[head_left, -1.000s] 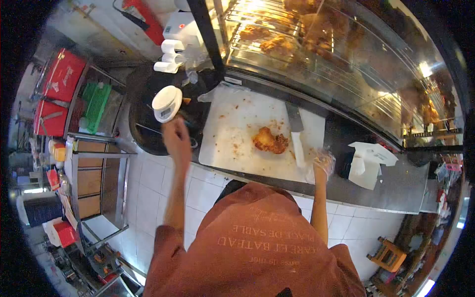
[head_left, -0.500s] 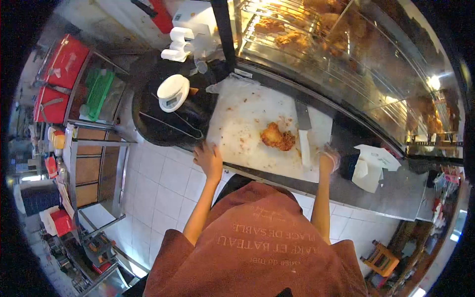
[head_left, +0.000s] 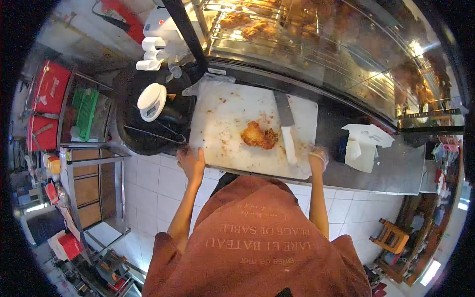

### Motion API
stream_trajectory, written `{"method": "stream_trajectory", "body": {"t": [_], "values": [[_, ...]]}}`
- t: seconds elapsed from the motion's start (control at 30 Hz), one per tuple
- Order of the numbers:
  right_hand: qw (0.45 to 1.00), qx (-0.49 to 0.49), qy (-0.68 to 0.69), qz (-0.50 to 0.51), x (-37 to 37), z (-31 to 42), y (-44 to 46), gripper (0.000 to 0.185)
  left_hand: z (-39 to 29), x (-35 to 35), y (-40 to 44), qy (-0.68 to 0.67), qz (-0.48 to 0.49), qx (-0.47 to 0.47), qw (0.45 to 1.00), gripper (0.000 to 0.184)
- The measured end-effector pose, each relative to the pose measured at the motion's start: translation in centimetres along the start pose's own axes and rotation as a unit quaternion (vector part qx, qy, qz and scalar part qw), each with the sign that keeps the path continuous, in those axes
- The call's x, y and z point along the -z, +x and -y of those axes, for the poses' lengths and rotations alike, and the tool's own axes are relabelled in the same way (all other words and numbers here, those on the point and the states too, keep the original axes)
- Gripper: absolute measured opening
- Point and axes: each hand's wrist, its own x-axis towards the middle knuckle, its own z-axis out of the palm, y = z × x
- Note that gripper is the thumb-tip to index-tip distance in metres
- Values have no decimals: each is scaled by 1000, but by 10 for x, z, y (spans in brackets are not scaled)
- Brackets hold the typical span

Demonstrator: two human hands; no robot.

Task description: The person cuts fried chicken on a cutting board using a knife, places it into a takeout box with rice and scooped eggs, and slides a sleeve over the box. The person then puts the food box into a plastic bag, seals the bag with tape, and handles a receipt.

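Note:
My left hand (head_left: 192,164), bare and with fingers apart, rests at the near left corner of the white cutting board (head_left: 222,143). At the board's right edge is my right hand (head_left: 317,159) in a clear plastic glove; its fingers are too unclear to read. Between the hands a browned piece of fried meat (head_left: 259,135) lies on the crumb-strewn board. Just right of the meat lies a cleaver (head_left: 287,126), its white handle toward me. Metal tongs (head_left: 156,134) lie on the black round surface beyond my left hand, below a white scale (head_left: 152,102).
A lit glass display case (head_left: 307,54) with trays of fried food spans the far side. An open white carton (head_left: 363,146) stands on the counter at the right. A crumpled plastic bag (head_left: 210,84) lies at the board's far left corner. Metal shelving is at the left.
Over the last second my left hand has come from near the scale to the board's near left corner. The tongs now lie on the black surface. The view has shifted.

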Motion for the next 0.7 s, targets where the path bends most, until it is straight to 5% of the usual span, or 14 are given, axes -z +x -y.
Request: {"method": "stream_trajectory", "body": {"t": [0.13, 0.17, 0.23, 0.3, 0.33, 0.4, 0.43, 0.53, 0.63, 0.7], "values": [[982, -73, -52, 165, 16, -5, -6, 32, -5, 5, -4, 12, 49, 8, 999, 56], [978, -89, -63, 180, 22, -4, -4, 28, -17, -4, -13, -10, 40, -53, 998, 57], [988, -90, -30, 119, 68, 32, 0, 12, -37, -30, -46, -50, 26, -176, 983, 61], [979, -42, -42, 193, 71, 52, 22, 38, -32, -42, -20, -44, -116, -168, 978, 54], [988, 95, -121, 31, 82, 72, 20, 28, -29, -21, -4, -80, -154, -160, 972, 50], [990, 135, -3, -45, 67, 109, 15, 29, -29, 17, 0, -117, -157, -135, 971, 43], [981, 21, 190, 31, 42, 122, 19, 39, -33, 38, 6, -121, -126, -133, 976, 39], [993, 45, 49, 101, 21, 135, 26, 45, -48, 54, 11, -149, -100, -170, 969, 29], [973, 17, 61, 222, 61, 145, 39, 47, -65, 46, -6, -189, -78, -199, 959, 22], [988, 74, 99, 92, 56, 128, 17, 44, -75, 42, -12, -223, -48, -208, 951, 19]]}}
